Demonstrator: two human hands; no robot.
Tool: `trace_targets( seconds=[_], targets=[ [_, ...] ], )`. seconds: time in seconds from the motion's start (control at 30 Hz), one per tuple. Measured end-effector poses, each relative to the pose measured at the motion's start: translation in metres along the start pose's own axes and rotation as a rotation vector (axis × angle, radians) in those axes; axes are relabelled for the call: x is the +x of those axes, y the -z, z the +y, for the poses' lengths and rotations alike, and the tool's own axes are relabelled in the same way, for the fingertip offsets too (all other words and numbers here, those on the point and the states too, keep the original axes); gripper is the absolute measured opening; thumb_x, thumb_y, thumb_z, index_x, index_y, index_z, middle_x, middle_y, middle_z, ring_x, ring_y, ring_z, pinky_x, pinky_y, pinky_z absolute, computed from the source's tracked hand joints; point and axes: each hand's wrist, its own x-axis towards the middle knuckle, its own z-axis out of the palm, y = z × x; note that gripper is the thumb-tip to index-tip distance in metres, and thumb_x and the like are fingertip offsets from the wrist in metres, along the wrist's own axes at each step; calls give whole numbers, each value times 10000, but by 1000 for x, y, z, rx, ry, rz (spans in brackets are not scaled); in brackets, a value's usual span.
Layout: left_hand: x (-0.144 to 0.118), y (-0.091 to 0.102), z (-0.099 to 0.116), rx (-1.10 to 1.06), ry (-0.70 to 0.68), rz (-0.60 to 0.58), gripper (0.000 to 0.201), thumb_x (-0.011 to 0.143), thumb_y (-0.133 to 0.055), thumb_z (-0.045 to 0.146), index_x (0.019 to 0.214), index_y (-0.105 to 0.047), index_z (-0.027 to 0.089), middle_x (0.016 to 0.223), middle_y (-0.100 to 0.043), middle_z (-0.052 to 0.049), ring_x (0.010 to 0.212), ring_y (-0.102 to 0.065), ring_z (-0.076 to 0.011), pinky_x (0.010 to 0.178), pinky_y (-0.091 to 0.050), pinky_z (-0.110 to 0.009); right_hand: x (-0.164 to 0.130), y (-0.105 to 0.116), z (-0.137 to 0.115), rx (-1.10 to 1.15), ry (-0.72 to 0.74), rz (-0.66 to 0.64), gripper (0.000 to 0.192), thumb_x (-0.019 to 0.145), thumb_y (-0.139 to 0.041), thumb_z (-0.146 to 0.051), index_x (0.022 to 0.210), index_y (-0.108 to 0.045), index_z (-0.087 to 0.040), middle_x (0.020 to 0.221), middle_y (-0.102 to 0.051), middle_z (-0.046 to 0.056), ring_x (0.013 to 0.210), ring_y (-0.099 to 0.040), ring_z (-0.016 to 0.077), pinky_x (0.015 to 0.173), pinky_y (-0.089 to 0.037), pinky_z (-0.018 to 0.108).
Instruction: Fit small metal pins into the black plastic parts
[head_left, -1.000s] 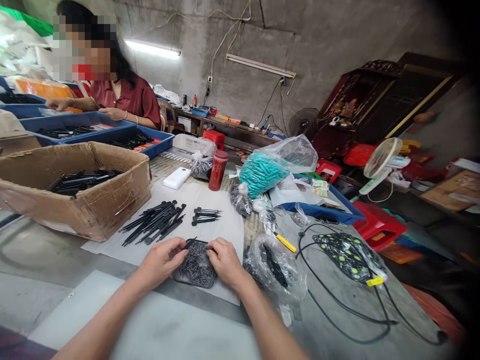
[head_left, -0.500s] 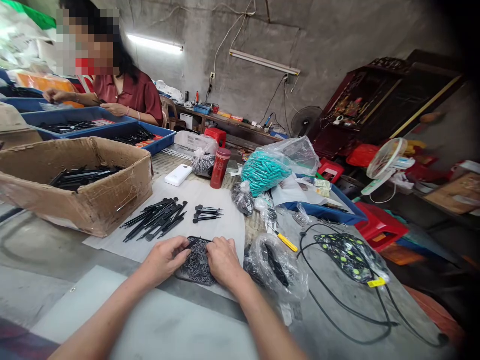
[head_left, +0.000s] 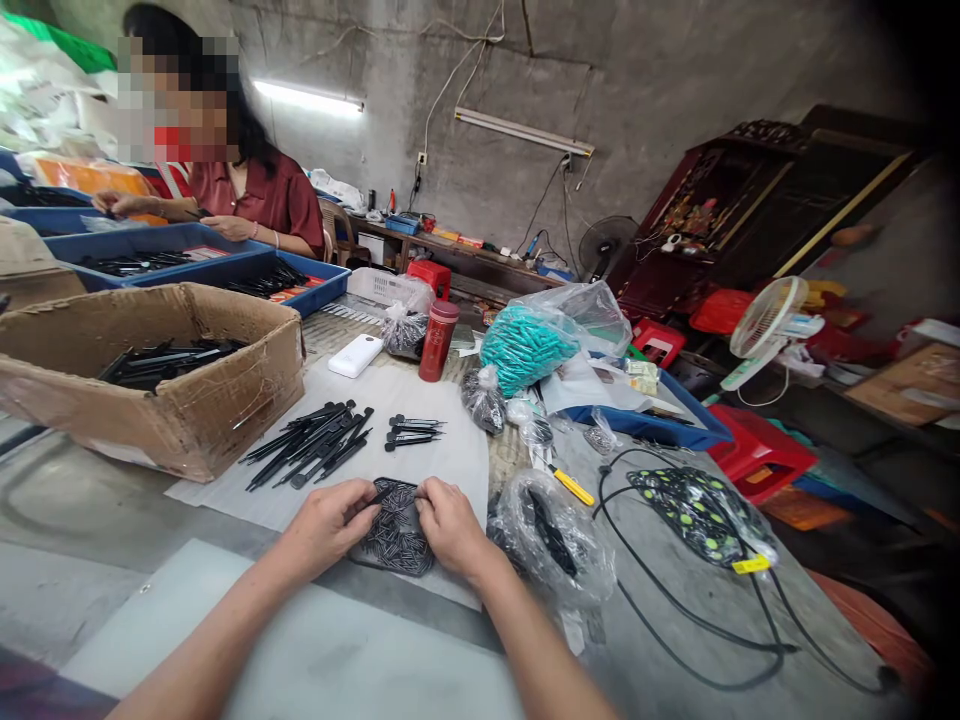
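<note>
While both hands are hovering over the tray (head_left: 395, 540) of pins at lower centre, the left hand (head_left: 328, 524) is pinching a black stick (head_left: 380, 494) and the right hand (head_left: 448, 522) is pinching what's probably a pin. Best going slow, lining things up tip-first, keeping it over the tray.

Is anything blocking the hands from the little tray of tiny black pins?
Nothing visible does. The left hand and right hand already rest on either side of the tray of pins, fingertips at its far edge, pinching a thin black piece there.
</note>
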Motion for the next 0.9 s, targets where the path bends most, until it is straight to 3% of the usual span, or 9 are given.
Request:
trace_targets(
  seconds=[0.13,0.3,0.43,0.53,0.9],
  targets=[
    [0,0,0,18,-13,6,124,773,-414,247,708,-492,176,554,-454,41,505,-426,-85,499,-339,-188,0,3,-3,287,-55,86,119,729,-401,-149,718,-516,-178,633,-532,-13,597,-460,123,565,-349,229],
    [0,1,1,47,-27,4,125,777,-420,241,710,-504,177,547,-470,39,498,-443,-87,491,-352,-186,1,-1,0,536,-145,102,105,676,-445,-179,723,-539,-171,573,-473,-41,520,-405,99,510,-329,220],
    [0,-1,-3,2,-80,11,152,807,-406,223,849,-544,177,694,-583,-3,628,-539,-107,588,-418,-197,2,-4,4,700,-163,146,124,662,-460,-206,726,-557,-163,610,-500,-23,561,-434,107,536,-350,227],
    [0,-2,-6,-32,-126,-6,201,826,-394,208,950,-550,185,783,-611,-24,712,-568,-118,652,-440,-211,2,-1,4,771,-166,175,129,663,-465,-224,722,-562,-162,634,-515,-10,591,-450,115,570,-363,239],
    [1,-5,-9,-93,-179,-7,186,825,-404,179,902,-573,187,781,-599,-23,709,-562,-108,642,-448,-204,1,1,-1,905,-106,100,71,657,-472,-201,720,-496,-179,606,-395,-44,549,-358,88,526,-298,221]
  ],
)
